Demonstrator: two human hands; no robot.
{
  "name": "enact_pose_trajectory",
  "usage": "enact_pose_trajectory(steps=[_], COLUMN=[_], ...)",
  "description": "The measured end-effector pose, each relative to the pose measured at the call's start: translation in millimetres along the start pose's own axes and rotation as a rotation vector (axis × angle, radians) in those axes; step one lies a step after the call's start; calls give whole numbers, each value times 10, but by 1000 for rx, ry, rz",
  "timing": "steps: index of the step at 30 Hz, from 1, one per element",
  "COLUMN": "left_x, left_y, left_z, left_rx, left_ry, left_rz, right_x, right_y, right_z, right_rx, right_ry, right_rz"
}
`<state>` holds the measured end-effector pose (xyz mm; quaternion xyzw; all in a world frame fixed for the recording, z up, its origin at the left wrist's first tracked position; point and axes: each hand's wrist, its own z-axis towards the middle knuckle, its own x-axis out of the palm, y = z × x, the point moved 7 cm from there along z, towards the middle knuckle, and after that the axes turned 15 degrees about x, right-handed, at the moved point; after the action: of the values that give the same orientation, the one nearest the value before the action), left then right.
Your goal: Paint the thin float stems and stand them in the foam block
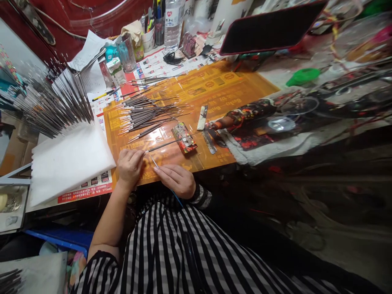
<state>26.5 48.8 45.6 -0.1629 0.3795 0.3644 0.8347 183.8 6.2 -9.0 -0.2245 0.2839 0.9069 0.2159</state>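
The left hand (130, 167) is pinched shut on a dark brush (162, 144), the right hand (176, 181) curled around a blue brush (179, 202); more brushes (147, 116) are fanned apart, seemingly to keep tips separate.

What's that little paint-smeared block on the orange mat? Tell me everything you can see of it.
The small rectangular block is smeared with red, green and yellow paint, hiding its material. A pale silvery scrap sits on top near one end. It lies flat, set at an angle, on the glossy orange mat, just beyond the person's right hand. A thin dark brush handle passes close by; whether they touch is hard to tell.
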Motion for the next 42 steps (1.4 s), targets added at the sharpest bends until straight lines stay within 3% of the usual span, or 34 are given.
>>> enact_pose_trajectory(steps=[5,8,11,14,17,20,26,35,38,42], left_x=[-140,-352,-616,-797,-868,-859,-758,-686,-696,-775], left_y=[4,221,710,1375,1977,2298,2436,2540,2558,2528], left_z=[34,32,-36,-168,-311,-323,-220,-275,-216,-108], left_rx=[0,-13,-122,-353,-639,-759,-732,-676,-625,-565], left_ry=[58,91,84,89,74,67,101,171,184,185], left_rz=[119,172,137,77,50,90,201,251,256,258], right_x=[-86,-98,-96,-103,-111,-113,-109,-127,-268,-643], right_y=[27,23,35,40,45,48,42,40,0,-139], right_z=[-17,-29,-35,-25,-8,6,9,59,106,87], right_rx=[-60,-63,-78,-77,-80,-81,-75,-25,38,116], right_ry=[-5,-17,-27,-31,-28,-27,-36,-47,-81,-123], right_rz=[67,84,100,117,122,122,112,181,243,216])
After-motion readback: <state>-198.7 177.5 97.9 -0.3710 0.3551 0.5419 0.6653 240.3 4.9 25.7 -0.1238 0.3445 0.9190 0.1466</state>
